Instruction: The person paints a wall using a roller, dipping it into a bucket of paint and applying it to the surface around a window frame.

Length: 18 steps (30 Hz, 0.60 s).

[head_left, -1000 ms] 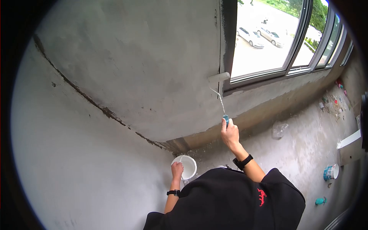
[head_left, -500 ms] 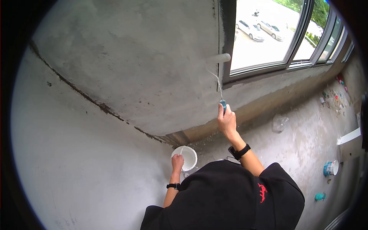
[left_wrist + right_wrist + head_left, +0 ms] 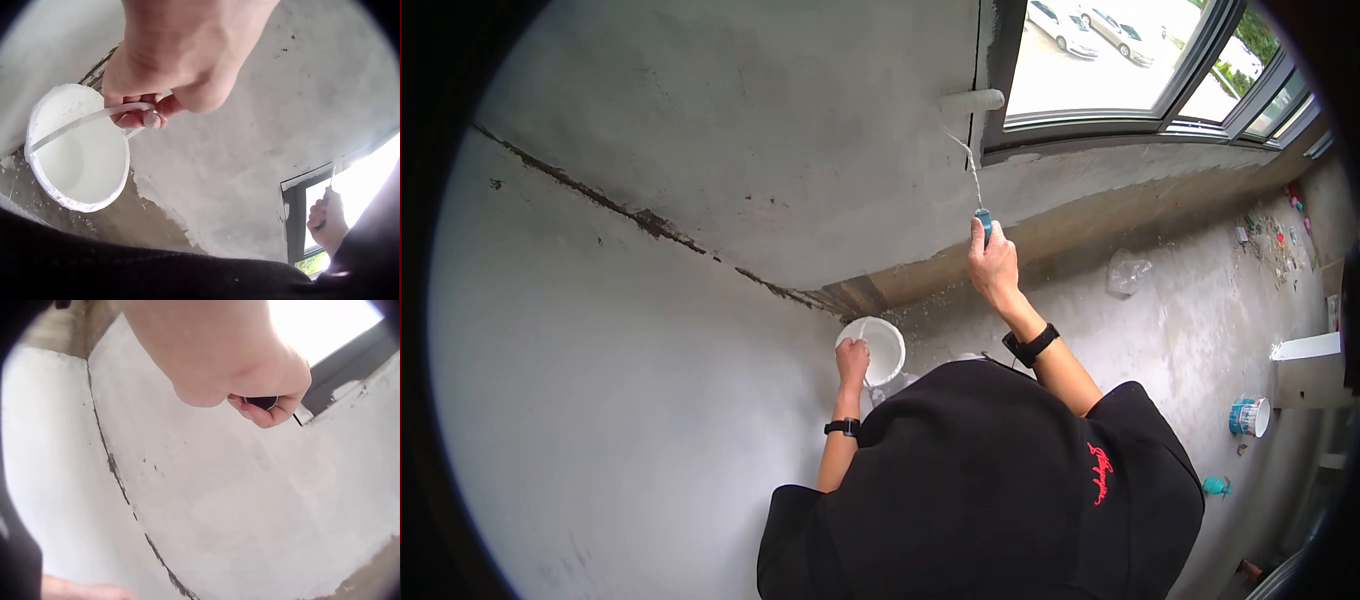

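Observation:
In the head view my left hand (image 3: 853, 362) grips the thin handle of a white bucket (image 3: 886, 352) near the wall corner. The left wrist view shows curled fingers around the pale bail handle (image 3: 81, 121), the bucket tilted beneath and whitish inside. My right hand (image 3: 994, 264) holds the blue grip of a paint roller (image 3: 972, 101). Its white sleeve lies across the dark vertical line in the grey wall, beside the window frame. From the right wrist, the grip's dark end shows within the curled fingers; the roller sleeve is hidden there.
A dark-framed window (image 3: 1100, 60) is at upper right, with parked cars outside. A rough dark crack (image 3: 650, 222) follows the wall corner. On the floor are a clear plastic bag (image 3: 1128, 273), a blue-and-white tub (image 3: 1249, 417), a teal object (image 3: 1216, 486) and scattered debris (image 3: 1275, 250).
The head view has tilted down, shifting the scene upward. Against the window's corner, the roller has moved up, then slightly back down. The left hand keeps hold of the bucket handle.

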{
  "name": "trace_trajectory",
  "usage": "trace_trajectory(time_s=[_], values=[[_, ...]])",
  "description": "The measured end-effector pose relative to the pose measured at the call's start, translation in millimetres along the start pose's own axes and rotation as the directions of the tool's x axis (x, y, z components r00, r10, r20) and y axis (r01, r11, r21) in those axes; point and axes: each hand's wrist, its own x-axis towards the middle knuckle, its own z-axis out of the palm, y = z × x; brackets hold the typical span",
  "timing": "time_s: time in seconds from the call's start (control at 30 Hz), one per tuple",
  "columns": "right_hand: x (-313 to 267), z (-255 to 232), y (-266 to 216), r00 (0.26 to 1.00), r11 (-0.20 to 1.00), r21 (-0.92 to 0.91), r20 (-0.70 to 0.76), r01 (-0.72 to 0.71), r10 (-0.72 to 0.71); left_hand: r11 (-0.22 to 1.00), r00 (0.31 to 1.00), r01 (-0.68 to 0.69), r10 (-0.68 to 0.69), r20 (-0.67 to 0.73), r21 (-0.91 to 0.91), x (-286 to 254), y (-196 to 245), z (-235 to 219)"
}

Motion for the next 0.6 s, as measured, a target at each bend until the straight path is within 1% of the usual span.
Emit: trace_trajectory(time_s=[0.03, 0.1, 0.13, 0.2, 0.33, 0.43, 0.6], values=[[-8, 4, 11, 0.999, 0.999, -0.039, 0.017, -0.030, 0.031, 1.000, 1.000, 0.022, -0.022, -0.001, 0.000, 0, -2, -1], [-24, 12, 29, 0.995, 0.988, -0.131, 0.051, -0.080, 0.087, 1.000, 1.000, 0.010, -0.010, -0.001, -0.002, -3, 2, -1], [-31, 16, 36, 0.989, 0.983, -0.148, 0.082, -0.110, 0.123, 1.000, 1.000, 0.018, -0.018, 0.001, -0.004, -3, 3, 1], [-43, 26, 50, 0.981, 0.979, -0.153, 0.115, -0.138, 0.156, 1.000, 1.000, -0.016, 0.016, -0.015, 0.027, 0, 0, 1], [-56, 40, 75, 0.970, 0.972, -0.171, 0.150, -0.164, 0.190, 1.000, 1.000, 0.011, -0.011, 0.002, 0.005, -2, 2, 5], [-58, 36, 73, 0.968, 0.971, -0.151, 0.144, -0.185, 0.206, 1.000, 1.000, -0.006, 0.006, -0.003, 0.011, -3, 1, 5], [-55, 26, 49, 0.968, 0.975, -0.086, 0.127, -0.206, 0.216, 1.000, 1.000, 0.019, -0.019, 0.019, 0.010, -14, 3, 3]])
